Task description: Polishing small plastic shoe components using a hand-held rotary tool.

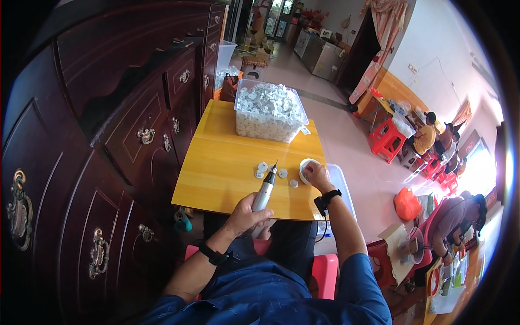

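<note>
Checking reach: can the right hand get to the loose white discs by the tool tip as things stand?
Probably yes: right hand rests on a white disc at the table's edge; loose discs lie just leftward, nothing between except the tool tip.

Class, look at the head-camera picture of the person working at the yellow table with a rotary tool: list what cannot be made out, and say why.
- Head view: the rotary tool tip is too small to tell its bit.
- The white round piece is half covered by the right hand.
- The left hand hides the tool's rear end.
- The small white parts on the table are too small to show detail.
</note>
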Action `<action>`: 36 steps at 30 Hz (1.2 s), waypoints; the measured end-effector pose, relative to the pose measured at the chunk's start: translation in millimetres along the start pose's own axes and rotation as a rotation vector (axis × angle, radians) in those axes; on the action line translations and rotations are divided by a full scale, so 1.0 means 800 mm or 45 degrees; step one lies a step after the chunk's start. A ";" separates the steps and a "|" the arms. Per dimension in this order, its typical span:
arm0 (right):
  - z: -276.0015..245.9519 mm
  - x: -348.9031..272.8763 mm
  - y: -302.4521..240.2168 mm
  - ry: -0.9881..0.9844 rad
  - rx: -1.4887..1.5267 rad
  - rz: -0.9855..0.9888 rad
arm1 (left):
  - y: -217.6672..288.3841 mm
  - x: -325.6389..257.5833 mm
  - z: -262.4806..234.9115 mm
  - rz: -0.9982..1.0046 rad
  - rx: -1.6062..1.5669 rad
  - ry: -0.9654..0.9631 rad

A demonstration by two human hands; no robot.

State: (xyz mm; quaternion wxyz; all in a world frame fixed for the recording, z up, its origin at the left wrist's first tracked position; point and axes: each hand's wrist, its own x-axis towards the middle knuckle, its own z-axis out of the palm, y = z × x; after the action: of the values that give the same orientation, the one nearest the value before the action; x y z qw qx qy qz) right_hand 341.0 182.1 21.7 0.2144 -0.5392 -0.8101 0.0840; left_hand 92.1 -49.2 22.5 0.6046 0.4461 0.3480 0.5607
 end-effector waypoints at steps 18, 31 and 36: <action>-0.010 -0.005 -0.041 0.217 0.538 0.094 | -0.006 0.002 -0.004 -0.091 0.081 0.015; 0.014 -0.051 -0.090 -0.031 1.509 0.261 | 0.001 0.000 -0.001 -0.068 0.105 0.012; 0.035 -0.091 -0.127 -0.215 1.672 0.295 | 0.005 -0.002 0.007 -0.023 0.048 -0.008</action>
State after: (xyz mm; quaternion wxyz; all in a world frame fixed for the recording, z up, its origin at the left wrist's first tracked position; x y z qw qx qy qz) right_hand 267.6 77.8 15.1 0.4234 -0.3720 -0.5417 0.6236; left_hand 95.9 -51.5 27.9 0.6021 0.4562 0.3606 0.5471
